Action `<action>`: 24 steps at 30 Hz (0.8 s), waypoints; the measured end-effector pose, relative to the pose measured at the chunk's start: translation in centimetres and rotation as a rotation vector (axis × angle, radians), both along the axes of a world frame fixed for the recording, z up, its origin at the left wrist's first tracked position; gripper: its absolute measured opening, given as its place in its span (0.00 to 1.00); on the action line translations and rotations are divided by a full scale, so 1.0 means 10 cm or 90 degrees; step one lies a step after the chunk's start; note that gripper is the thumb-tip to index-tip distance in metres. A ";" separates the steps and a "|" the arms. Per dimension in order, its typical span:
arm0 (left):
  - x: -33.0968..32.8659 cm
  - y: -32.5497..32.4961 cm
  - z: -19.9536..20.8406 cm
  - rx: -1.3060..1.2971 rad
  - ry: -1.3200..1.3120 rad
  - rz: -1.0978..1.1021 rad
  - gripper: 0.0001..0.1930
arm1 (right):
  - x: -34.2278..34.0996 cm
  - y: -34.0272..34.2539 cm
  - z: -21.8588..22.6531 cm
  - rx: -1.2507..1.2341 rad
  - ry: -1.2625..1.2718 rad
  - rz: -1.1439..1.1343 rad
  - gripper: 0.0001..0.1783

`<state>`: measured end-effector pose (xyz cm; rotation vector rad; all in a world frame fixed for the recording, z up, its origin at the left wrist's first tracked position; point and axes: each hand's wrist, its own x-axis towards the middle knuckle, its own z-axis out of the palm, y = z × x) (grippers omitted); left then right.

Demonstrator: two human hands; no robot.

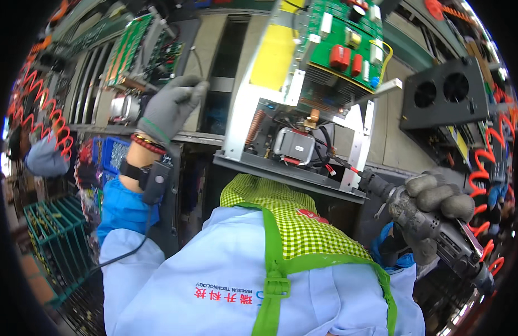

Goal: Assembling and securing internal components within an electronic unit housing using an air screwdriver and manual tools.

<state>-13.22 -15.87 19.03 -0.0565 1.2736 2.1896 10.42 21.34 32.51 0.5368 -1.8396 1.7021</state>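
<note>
My right hand (441,196), in a grey glove, is wrapped round a dark power screwdriver (457,243). The tool's slim front end, with a red part at its tip, reaches to the lower right corner of an open metal chassis (235,131). In front of me, this chassis carries a green circuit board (340,42) and a boxy silver component (293,147). My left hand (172,106), also gloved, is raised left of the chassis. Its fingers are curled together; whatever they hold, if anything, is too small to make out.
Another unit with green boards (130,47) stands at the far left. To the right is a black housing with two round fan openings (443,89). Coiled orange air hoses (485,159) hang on both sides. Blue parts bins (116,154) and a green crate (57,235) are at left.
</note>
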 end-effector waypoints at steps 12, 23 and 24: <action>0.58 0.15 0.01 0.048 0.019 -0.125 0.15 | -0.71 -1.02 0.10 0.052 0.092 0.211 0.26; 0.64 0.16 -0.06 0.610 -0.393 -0.117 0.16 | -0.84 -1.78 -0.19 -0.027 0.045 0.079 0.30; 0.65 0.13 -0.08 0.636 -0.404 -0.107 0.16 | -0.79 -1.84 -0.22 -0.026 -0.002 -0.011 0.34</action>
